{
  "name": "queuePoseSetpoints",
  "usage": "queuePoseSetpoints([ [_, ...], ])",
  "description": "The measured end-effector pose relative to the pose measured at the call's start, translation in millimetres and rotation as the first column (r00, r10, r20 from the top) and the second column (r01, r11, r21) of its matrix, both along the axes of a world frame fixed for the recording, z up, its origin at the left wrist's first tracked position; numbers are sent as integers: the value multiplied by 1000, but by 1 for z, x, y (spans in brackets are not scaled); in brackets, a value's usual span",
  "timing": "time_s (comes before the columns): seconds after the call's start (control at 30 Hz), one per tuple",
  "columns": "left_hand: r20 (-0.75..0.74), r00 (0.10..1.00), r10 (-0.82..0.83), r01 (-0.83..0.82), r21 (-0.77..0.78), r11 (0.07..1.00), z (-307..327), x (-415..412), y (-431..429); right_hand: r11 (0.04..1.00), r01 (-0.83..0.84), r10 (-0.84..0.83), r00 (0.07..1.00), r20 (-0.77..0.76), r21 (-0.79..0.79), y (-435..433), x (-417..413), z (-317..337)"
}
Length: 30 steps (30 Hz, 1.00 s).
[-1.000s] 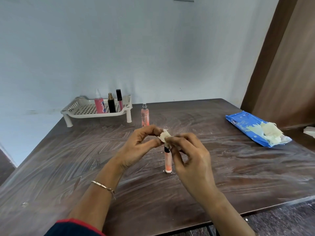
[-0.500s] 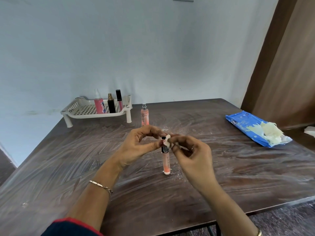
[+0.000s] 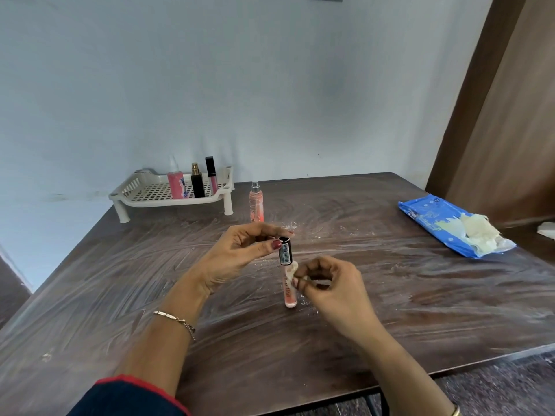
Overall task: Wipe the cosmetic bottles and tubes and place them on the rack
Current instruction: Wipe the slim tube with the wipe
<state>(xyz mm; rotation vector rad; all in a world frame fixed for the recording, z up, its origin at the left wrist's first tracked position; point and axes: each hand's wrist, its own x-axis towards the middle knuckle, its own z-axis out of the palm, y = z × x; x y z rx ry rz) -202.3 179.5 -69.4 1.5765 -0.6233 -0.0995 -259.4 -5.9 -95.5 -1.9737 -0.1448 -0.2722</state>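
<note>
A slim peach lip-gloss tube (image 3: 289, 297) with a black cap stands upright on the dark table (image 3: 420, 310). My left hand (image 3: 237, 259) pinches its black cap at the top. My right hand (image 3: 329, 285) pinches a small crumpled white wipe (image 3: 290, 271) against the tube's clear body just below the cap. A white plastic rack (image 3: 144, 190) at the back left holds a pink spray bottle (image 3: 176, 183), a black bottle (image 3: 197, 185) and a black-capped pink tube (image 3: 212, 175). A peach spray bottle (image 3: 256, 202) stands on the table beside the rack.
A blue wet-wipe pack (image 3: 432, 220) with wipes pulled out lies at the right side of the table. A wooden door (image 3: 510, 100) stands behind it. White powder streaks cover the tabletop. The wall runs along the table's far edge.
My right hand with the wipe slid down from the tube's cap to its clear body. The black cap with its barcode now shows. My left hand kept its hold at the top.
</note>
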Motion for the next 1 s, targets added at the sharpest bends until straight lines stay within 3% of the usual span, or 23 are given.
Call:
queuePoseSetpoints([
  [0.2, -7, 999, -37, 37, 4, 999, 0, -1, 2, 939, -64, 46, 997, 62, 338, 10, 7, 25],
  [0.27, -8, 999, -41, 41, 7, 999, 0, -2, 2, 932, -62, 42, 997, 62, 357, 11, 7, 23],
  [0.57, 3, 1000, -7, 7, 54, 999, 2, 1, 3, 999, 44, -44, 998, -38, 15, 4, 3, -6],
  [0.7, 5, 1000, -5, 5, 42, 999, 0, -1, 1, 951, 60, -77, 996, -45, -304, 3, -1, -9],
  [0.77, 1, 999, 54, -54, 38, 998, -1, 1, 1, 918, 67, -85, 996, -30, -392, 4, -4, -8],
  [0.9, -46, 986, 162, -161, 14, 987, -10, 7, 1, 894, 43, -54, 998, -13, -445, 2, -5, 1],
  [1.0, -64, 976, 209, -209, 2, 978, -15, 11, -2, 937, 120, -79, 988, 136, -327, 0, -1, 9],
])
